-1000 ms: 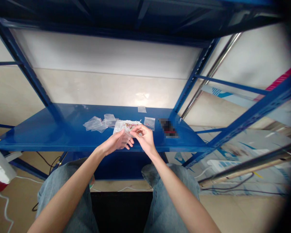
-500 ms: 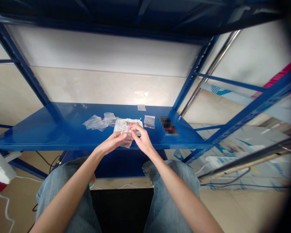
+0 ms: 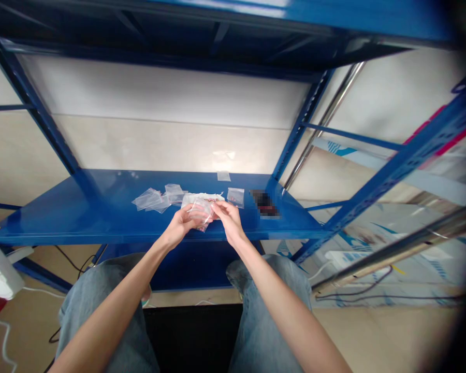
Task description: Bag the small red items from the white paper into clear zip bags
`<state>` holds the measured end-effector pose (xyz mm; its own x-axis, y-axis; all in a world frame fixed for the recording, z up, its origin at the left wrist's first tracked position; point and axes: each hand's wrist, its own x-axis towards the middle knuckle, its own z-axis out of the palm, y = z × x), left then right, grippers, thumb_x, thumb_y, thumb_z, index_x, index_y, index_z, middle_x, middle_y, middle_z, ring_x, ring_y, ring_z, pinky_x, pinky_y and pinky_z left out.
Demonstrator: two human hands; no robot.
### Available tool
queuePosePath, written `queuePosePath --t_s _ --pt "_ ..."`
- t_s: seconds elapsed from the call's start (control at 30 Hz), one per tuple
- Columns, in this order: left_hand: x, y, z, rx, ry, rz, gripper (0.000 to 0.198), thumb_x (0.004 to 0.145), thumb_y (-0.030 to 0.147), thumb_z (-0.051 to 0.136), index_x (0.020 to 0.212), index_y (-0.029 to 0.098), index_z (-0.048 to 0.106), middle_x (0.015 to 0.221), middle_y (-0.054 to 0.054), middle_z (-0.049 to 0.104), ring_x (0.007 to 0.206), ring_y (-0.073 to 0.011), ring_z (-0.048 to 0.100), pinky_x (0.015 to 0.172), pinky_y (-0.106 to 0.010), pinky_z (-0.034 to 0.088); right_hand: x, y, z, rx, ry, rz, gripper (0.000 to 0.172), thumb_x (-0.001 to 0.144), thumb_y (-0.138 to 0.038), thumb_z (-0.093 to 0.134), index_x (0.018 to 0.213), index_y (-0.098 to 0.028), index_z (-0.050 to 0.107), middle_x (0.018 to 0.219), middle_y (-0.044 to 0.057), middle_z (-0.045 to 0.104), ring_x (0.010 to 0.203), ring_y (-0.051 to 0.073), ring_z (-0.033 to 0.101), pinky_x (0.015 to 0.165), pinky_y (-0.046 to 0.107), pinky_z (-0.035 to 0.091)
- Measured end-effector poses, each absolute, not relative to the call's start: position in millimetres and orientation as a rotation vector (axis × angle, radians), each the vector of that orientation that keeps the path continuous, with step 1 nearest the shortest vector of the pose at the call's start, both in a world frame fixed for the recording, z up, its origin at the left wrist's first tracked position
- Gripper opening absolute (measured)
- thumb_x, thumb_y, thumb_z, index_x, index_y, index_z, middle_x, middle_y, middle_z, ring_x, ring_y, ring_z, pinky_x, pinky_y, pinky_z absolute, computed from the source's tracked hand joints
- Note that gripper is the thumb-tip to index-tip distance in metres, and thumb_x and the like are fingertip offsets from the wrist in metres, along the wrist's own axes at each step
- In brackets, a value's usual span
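My left hand (image 3: pixel 180 225) and my right hand (image 3: pixel 229 223) meet just above the front of a blue steel shelf (image 3: pixel 62 230). Between their fingers they pinch a small clear plastic bag (image 3: pixel 201 213) with reddish contents. Behind the hands, a white printed packet (image 3: pixel 202 197) lies partly hidden by my fingers. Right of my right hand sits a small clear bag with red bits (image 3: pixel 236 197). Left of my left hand, several loose clear bags (image 3: pixel 154 200) lie in a heap.
A small flat clear square (image 3: pixel 223 176) lies at the back of the shelf. A dark, blurred object (image 3: pixel 264 203) rests at the right. Blue uprights (image 3: pixel 305 124) frame the shelf, with another shelf overhead. My denim-covered knees (image 3: pixel 104 305) are below.
The clear bag has risen from below my fingers to between both hands, and my hands have drawn closer. The whole view has shifted slightly with my head.
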<state>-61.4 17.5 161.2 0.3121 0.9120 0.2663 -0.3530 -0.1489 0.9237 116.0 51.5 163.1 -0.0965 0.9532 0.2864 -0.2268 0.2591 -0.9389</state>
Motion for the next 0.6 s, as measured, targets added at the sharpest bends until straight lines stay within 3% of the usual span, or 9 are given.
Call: queuePosePath --t_s 0.1,0.3,0.43,0.6 --pt "-59.3 10.0 166.8 1.303 0.641 1.167 0.041 0.087 0.045 0.074 0.114 0.015 0.061 0.106 -0.015 0.076 0.088 -0.0282 0.076 0.074 -0.038 0.061 117.8 49.6 163.1 -0.743 -1.330 1.218 0.027 0.079 -0.046 0.078 0.079 -0.020 0.069 0.073 0.000 0.063 0.066 0.015 0.056 0.065 0.028 0.046" --pt "-69.3 14.3 165.5 1.482 0.789 1.303 0.039 0.092 0.054 0.065 0.083 0.016 0.064 0.073 -0.007 0.073 0.059 -0.0170 0.069 0.054 -0.025 0.050 119.7 40.5 169.8 -0.679 -1.531 1.312 0.029 0.082 -0.045 0.076 0.077 -0.019 0.066 0.067 -0.001 0.060 0.063 0.014 0.053 0.064 0.027 0.042" --pt "-74.0 18.4 162.8 1.461 0.815 1.361 0.040 0.089 0.055 0.068 0.084 0.016 0.065 0.070 -0.006 0.073 0.058 -0.0171 0.068 0.054 -0.026 0.050 117.0 38.5 170.7 -0.716 -1.563 1.325 0.031 0.083 -0.049 0.075 0.081 -0.018 0.070 0.068 0.000 0.063 0.064 0.014 0.054 0.063 0.027 0.042" --pt "-77.5 17.7 171.4 1.441 0.893 1.391 0.040 0.087 0.054 0.070 0.079 0.014 0.070 0.070 -0.008 0.074 0.058 -0.0162 0.065 0.058 -0.026 0.050 109.6 35.7 172.2 -0.698 -1.554 1.291 0.033 0.084 -0.046 0.074 0.070 -0.017 0.069 0.065 0.001 0.062 0.064 0.014 0.053 0.063 0.028 0.041"
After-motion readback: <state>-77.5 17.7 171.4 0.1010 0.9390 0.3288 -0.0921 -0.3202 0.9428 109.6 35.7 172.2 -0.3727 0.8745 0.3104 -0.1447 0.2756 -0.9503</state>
